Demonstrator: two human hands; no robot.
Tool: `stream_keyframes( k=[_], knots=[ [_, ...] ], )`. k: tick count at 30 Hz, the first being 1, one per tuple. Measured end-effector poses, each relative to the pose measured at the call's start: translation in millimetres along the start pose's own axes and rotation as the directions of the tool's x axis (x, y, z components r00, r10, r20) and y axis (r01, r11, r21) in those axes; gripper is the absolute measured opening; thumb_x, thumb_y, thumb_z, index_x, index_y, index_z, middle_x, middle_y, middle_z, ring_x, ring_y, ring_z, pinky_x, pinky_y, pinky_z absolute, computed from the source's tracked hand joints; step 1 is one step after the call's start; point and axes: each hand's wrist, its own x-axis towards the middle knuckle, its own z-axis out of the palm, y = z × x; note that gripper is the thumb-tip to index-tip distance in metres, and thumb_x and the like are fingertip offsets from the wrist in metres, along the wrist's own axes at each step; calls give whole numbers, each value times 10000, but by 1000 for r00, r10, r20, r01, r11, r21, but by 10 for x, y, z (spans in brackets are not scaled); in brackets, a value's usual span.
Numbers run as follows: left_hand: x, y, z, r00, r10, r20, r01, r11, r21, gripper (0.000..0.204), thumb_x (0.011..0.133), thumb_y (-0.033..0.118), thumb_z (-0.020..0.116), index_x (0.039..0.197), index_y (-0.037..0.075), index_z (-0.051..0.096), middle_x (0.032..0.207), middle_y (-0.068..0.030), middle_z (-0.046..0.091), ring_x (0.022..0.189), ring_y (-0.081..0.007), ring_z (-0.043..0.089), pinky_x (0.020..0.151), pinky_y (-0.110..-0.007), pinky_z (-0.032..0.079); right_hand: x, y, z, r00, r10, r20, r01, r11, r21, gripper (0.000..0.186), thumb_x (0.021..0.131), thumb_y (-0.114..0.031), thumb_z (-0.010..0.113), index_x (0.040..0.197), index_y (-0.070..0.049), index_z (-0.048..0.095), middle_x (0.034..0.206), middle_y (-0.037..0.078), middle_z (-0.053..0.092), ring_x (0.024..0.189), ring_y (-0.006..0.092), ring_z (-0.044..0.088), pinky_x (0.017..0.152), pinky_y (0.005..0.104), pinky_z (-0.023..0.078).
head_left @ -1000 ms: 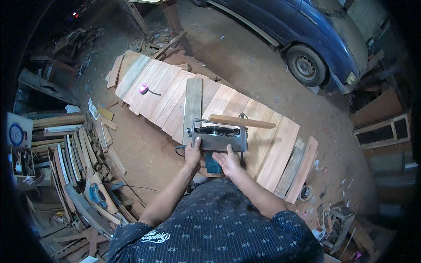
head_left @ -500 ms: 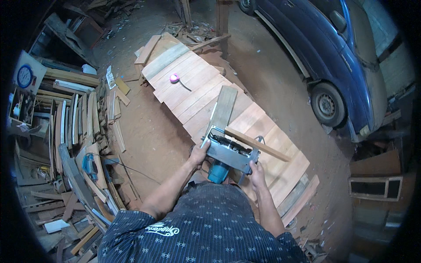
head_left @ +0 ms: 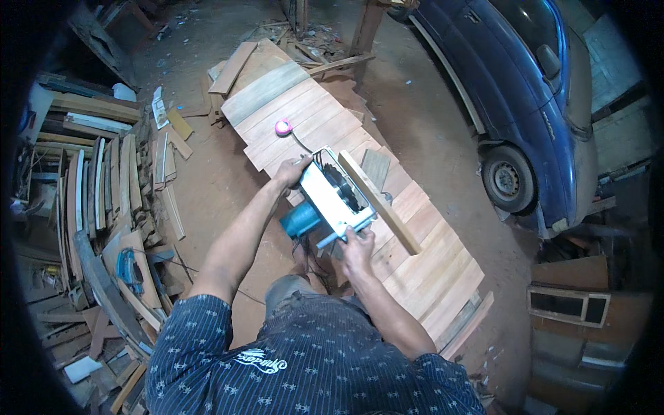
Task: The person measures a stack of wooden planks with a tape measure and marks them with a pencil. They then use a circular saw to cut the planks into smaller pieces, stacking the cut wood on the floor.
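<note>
The saw [head_left: 328, 199] is at the centre of the frame, its long axis slanting from upper left to lower right. The left hand [head_left: 293, 171] is clamped on its upper end, the right hand [head_left: 357, 250] on its lower. Shiny metal plate, dark toothed blade [head_left: 339, 185], rounded teal motor [head_left: 299, 220]; a straight, smooth wood strip [head_left: 380, 204] runs alongside, above pale grained planks [head_left: 432, 256].

I've got the teal power saw [head_left: 299, 220] tilted here, bright base plate [head_left: 325, 194] upward, dark blade [head_left: 340, 184] showing, motor leftward!

Grey board [head_left: 375, 168] partly hidden behind wooden strip [head_left: 380, 203], blue car [head_left: 515, 104] cut off above
</note>
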Motion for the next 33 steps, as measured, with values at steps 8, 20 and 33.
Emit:
stream_keyframes(
  k=[8, 20, 33],
  knots=[
    [892, -121, -89, 973, -50, 227, 67, 996, -64, 343, 969, 411, 601, 962, 83, 702, 769, -57, 668, 558, -126, 586, 471, -289, 442, 540, 161, 592, 971, 10, -238, 8, 997, 78, 380, 970, -10, 585, 1288, 12, 378, 1230, 139, 508, 1058, 248, 593, 953, 483, 534],
    [-1397, -1271, 667, 933, 204, -295, -287, 918, -274, 241, 1031, 285, 552, 930, 67, 559, 694, -1, 564, 549, -71, 522, 495, -245, 441, 700, 37, 131, 995, 96, -12, -96, 995, -30, 175, 977, -71, 604, 1104, 28, 536, 1041, 105, 591, 919, 215, 635, 823, 361, 608],
    [-90, -1994, 972, 743, -240, -625, 217, 969, -115, 311, 870, 268, 648, 1112, 79, 701, 1092, -135, 721, 982, -269, 682, 881, -402, 522, 1001, -19, -66, 978, 133, 164, -103, 979, -174, 282, 1030, -202, 551, 1088, 74, 548, 912, 138, 654, 737, 219, 689, 670, 309, 621]
  ],
)
